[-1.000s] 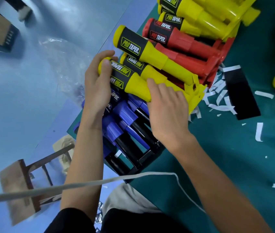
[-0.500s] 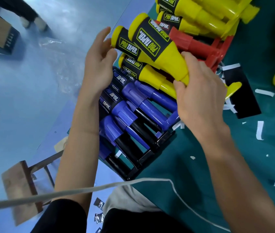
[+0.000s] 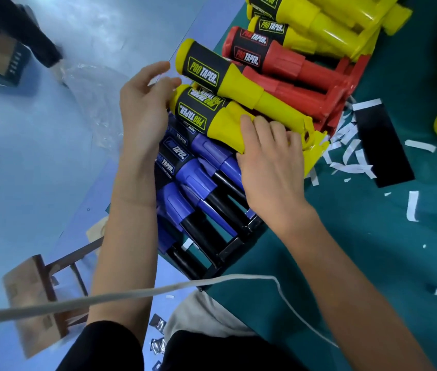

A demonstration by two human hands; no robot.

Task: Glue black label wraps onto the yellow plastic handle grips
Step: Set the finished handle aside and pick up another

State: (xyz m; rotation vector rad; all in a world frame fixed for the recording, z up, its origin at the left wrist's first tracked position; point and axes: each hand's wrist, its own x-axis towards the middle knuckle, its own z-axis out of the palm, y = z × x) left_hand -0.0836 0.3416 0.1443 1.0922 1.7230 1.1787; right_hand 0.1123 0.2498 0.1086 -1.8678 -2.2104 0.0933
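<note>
Glossy yellow plastic grips wear matt black label wraps on a matt green tabletop.

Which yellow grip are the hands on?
The lower yellow grip, atop the purple ones: left hand at its capped end, right hand on its neck.

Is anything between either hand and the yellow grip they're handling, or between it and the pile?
Nothing visible does. The right hand lies directly on the yellow grip at its flared part, the left hand touches its capped end, and it already sits on the blue grips beside a second yellow grip.
</note>
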